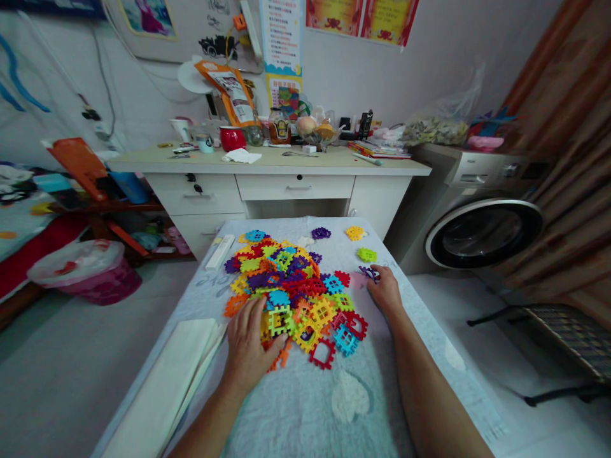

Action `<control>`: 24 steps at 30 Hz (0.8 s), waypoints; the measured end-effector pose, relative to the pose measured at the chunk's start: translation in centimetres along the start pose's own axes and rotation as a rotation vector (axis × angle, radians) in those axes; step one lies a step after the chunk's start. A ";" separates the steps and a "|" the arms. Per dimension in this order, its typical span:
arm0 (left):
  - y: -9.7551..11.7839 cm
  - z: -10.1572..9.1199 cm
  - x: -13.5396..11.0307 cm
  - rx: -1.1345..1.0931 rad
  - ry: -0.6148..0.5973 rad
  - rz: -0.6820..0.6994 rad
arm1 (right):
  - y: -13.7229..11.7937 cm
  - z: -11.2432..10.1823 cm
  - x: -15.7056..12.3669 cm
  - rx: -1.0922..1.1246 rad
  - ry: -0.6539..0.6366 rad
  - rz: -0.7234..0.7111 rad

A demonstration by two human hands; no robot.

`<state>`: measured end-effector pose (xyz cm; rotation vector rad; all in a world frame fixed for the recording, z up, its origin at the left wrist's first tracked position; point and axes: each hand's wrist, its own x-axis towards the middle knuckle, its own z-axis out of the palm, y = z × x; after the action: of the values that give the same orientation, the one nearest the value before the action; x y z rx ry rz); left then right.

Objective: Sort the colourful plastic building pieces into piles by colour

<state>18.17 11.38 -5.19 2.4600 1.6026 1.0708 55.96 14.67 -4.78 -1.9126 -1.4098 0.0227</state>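
Observation:
A heap of colourful plastic interlocking building tiles [305, 286] lies on the cloth-covered table [305, 413]. My left hand [249, 346] rests against the heap's near left side, fingers spread, beside a lime-green window tile [280, 320] and yellow and orange tiles. To the right of the heap, my right hand [384, 291] has its fingers closed on a purple tile [368, 273] at the table's right side. Just beyond it lie a lime-green tile [367, 255] and a yellow tile [354, 233]. Another purple tile [321, 233] sits apart at the far edge.
A folded white cloth [167, 381] lies along the table's left edge, and a white strip-shaped object [220, 252] is farther up. Behind stands a white desk [296, 166] with jars and packets. A washing machine [477, 210] is at right, a pink bin [90, 273] at left.

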 end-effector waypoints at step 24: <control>-1.1 -0.7 0.8 -0.093 0.039 -0.035 | -8.6 11.5 14.7 0.002 -0.107 0.285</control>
<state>17.12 12.27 -4.64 2.3576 1.5623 1.1675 49.90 34.13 -2.33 -2.1229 -1.1927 0.2664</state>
